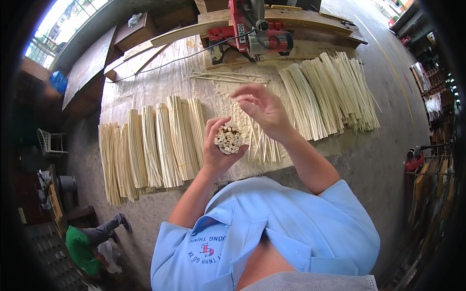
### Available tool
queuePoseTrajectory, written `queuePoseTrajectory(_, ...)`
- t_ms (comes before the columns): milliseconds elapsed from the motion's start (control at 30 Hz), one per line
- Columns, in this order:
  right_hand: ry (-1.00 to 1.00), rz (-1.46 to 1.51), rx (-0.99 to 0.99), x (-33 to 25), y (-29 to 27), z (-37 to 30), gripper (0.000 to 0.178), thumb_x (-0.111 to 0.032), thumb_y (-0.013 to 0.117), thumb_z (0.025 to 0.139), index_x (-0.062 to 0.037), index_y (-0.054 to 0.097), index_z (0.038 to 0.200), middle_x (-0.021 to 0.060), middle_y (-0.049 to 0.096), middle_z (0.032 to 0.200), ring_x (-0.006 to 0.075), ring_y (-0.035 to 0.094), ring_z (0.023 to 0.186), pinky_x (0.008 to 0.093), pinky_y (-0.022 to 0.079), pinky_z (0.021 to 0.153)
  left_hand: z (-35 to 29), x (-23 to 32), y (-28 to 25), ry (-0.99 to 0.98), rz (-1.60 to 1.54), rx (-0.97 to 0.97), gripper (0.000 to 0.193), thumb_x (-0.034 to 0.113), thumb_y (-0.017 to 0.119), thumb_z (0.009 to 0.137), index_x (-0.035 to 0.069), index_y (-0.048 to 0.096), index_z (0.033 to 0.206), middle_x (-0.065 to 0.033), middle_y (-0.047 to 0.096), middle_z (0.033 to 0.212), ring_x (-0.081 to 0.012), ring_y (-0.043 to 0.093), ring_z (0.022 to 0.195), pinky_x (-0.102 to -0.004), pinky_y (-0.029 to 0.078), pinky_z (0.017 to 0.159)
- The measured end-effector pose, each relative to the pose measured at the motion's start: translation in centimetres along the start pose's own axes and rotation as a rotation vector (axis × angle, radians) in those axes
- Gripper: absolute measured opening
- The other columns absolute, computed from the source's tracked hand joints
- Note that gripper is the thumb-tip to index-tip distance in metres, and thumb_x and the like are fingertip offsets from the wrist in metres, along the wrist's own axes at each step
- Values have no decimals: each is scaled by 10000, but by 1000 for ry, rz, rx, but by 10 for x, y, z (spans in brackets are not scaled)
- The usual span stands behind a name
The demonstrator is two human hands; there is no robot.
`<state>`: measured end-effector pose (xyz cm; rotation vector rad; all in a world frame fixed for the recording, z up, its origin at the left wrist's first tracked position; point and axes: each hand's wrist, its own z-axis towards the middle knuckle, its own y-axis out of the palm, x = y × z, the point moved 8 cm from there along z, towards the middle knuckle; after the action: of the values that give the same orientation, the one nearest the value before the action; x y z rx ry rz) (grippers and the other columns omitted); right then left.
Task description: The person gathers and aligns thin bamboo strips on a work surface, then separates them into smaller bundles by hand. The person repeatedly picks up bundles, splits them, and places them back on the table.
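My left hand (213, 154) is wrapped round an upright bundle of thin pale sticks (228, 139), whose cut ends face up. Raised to the right of the bundle and beyond it, my right hand (264, 105) has loosely bent fingers, the thumb apart, and nothing visible in it. Below my right hand, several loose sticks (264, 148) lie on the table (121, 99). Beyond both hands, a few more sticks (228, 77) lie crosswise amid pale sawdust.
Bundled sticks (170, 140) line the table's left side; more piles (325, 94) lie at the right. A red power saw (252, 36) stands at the far edge, its cable crossing leftward. A person in green (85, 250) bends at the lower left. Racks (429, 194) stand far right.
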<state>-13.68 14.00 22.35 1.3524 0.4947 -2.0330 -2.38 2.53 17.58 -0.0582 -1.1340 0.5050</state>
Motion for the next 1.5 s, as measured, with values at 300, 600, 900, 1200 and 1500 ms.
queuePoseTrajectory(300, -51, -102, -90, 3, 5, -46, 398, -173, 868, 816, -49, 661, 1133, 82, 626, 1174, 176, 610, 1031, 333, 512, 913, 3, -3, -2, -83, -286, -75, 713, -59, 795, 760, 35, 457, 1380, -143, 619, 1261, -209, 654, 1129, -346, 547, 972)
queuePoseTrajectory(600, -106, -216, -51, -4, 12, -46, 307, -140, 870, 795, -48, 674, 1013, 74, 642, 1087, 191, 629, 944, 328, 527, 850, 10, 13, -11, 71, -34, -39, 598, -8, 853, 730, 38, 553, 1245, -132, 635, 1158, -241, 658, 1068, -347, 560, 886)
queuePoseTrajectory(900, -154, -204, -42, -1, 10, -49, 231, -12, 783, 820, -48, 665, 1016, 74, 626, 1074, 187, 635, 955, 316, 552, 803, 3, 6, -16, 0, -157, -15, 530, -15, 849, 743, 25, 572, 1193, -132, 684, 1127, -230, 685, 1062, -355, 570, 903)
queuePoseTrajectory(1200, 24, 3, -30, 15, 16, -48, 280, -90, 843, 811, -63, 649, 1013, 75, 630, 1063, 202, 629, 974, 343, 530, 862, 1, -2, -11, -65, -233, -60, 620, -14, 858, 745, 49, 527, 1265, -124, 683, 1151, -216, 692, 1041, -349, 586, 888)
queuePoseTrajectory(1500, -29, -138, -147, 10, 16, -42, 311, -113, 848, 794, -60, 646, 1024, 61, 630, 1037, 206, 621, 968, 366, 508, 878, 4, 3, -14, 24, -73, -20, 626, -27, 881, 665, 59, 559, 1195, -105, 659, 1057, -240, 671, 950, -364, 564, 806)
